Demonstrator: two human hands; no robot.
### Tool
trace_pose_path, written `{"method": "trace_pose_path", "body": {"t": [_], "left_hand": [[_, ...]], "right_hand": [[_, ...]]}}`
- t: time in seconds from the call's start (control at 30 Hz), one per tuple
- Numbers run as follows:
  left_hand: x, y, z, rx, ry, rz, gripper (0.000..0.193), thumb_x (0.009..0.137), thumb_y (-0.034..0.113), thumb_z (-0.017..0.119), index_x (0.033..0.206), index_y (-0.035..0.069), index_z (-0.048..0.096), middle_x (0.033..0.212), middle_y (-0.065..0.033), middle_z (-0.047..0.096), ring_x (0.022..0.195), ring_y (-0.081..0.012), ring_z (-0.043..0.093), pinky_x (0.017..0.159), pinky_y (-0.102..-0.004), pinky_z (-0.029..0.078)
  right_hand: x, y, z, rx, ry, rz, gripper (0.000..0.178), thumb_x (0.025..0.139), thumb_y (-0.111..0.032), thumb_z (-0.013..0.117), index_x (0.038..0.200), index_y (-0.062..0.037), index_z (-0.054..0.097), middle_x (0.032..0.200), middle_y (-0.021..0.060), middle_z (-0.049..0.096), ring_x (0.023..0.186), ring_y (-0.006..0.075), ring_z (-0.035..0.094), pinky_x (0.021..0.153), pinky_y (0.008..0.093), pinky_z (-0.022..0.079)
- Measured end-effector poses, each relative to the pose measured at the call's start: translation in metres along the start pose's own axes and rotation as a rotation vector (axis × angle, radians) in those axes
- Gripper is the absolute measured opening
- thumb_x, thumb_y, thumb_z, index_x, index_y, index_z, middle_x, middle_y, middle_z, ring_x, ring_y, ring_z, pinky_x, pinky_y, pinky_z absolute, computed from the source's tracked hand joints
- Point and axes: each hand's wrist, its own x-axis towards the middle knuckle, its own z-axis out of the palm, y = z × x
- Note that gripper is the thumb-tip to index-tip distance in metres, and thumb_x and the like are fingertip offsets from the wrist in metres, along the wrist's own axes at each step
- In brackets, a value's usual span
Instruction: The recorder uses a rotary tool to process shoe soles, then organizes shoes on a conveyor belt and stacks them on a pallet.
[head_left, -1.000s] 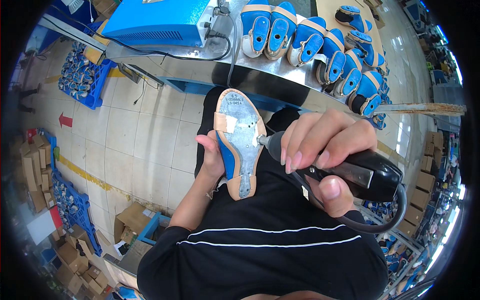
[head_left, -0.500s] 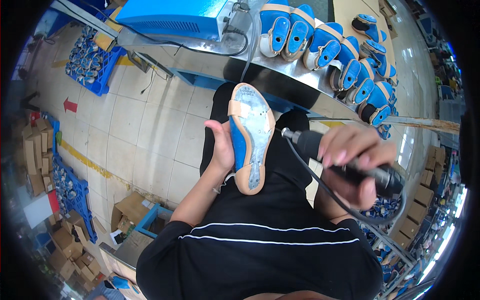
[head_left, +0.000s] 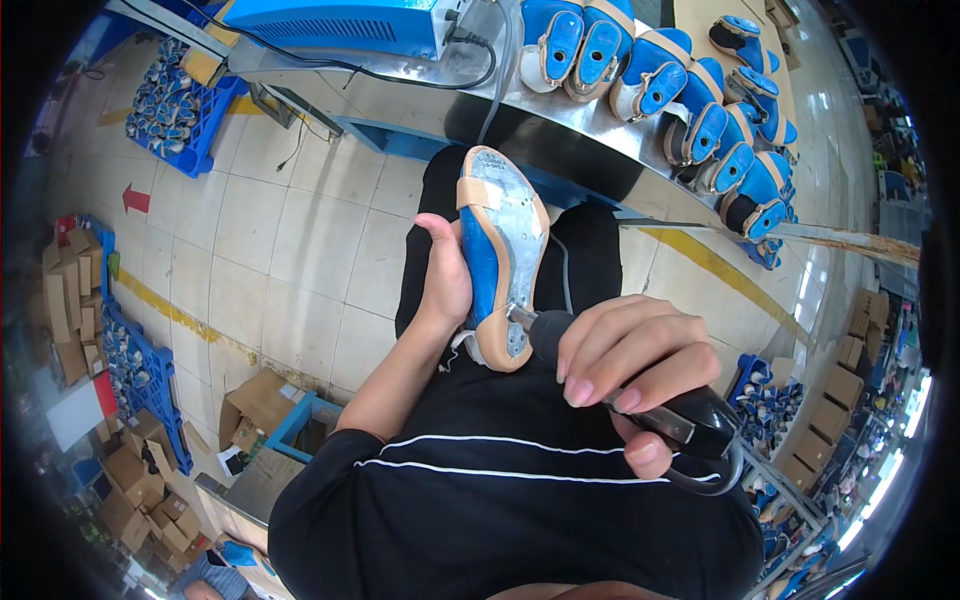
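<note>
My left hand (head_left: pixel 446 272) holds a shoe upper on its last (head_left: pixel 516 230), sole side up, above my lap. The upper is blue and tan, folded over the edge of a grey insole at the toe and heel. Thumb out, this hand supports the shoe from its left side and below. My right hand (head_left: pixel 640 355) is wrapped around a black corded electric screwdriver (head_left: pixel 695 410). The metal tip of the tool meets the insole near the heel, at the inner edge of the tan heel fold. Its cable loops back below the handle.
Ahead stands a metal-topped bench (head_left: pixel 560 125) bearing a blue machine box (head_left: pixel 340 28) and several blue-and-tan shoes (head_left: pixel 650 85). Blue crates of shoes (head_left: pixel 165 115) sit on the tiled floor at left. Cardboard boxes (head_left: pixel 70 300) pile up at far left. A shoe rack (head_left: pixel 790 495) stands at lower right.
My right hand has brought the screwdriver left and down, from beside the shoe onto its heel area. The shoe has shifted slightly upward in view, still in my left hand.
</note>
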Motion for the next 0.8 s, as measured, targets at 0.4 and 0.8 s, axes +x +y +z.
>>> {"method": "trace_pose_path", "body": {"t": [0.4, 0.8], "left_hand": [[-0.001, 0.0, 0.0, 0.073, -0.045, 0.022, 0.122, 0.087, 0.09, -0.001, 0.142, -0.002, 0.057, 0.126, -0.0159, 0.071, 0.111, -0.0223, 0.071, 0.098, -0.0342, 0.056], [0.0, -0.004, -0.004, 0.071, -0.018, 0.015, 0.123, 0.085, 0.092, 0.0, 0.142, -0.002, 0.057, 0.127, -0.0157, 0.071, 0.113, -0.0215, 0.07, 0.099, -0.0343, 0.056]], "right_hand": [[-0.003, 0.004, 0.002, -0.038, -0.019, 0.021, 0.031, 0.087, -0.025, 0.075, 0.1, -0.0044, 0.056, 0.092, 0.0154, 0.069, 0.071, 0.0243, 0.071, 0.063, 0.0375, 0.061], [-0.004, 0.012, 0.006, -0.091, -0.006, -0.006, 0.032, 0.087, -0.025, 0.075, 0.102, -0.004, 0.056, 0.093, 0.0154, 0.069, 0.072, 0.0239, 0.071, 0.064, 0.0374, 0.061]]}}
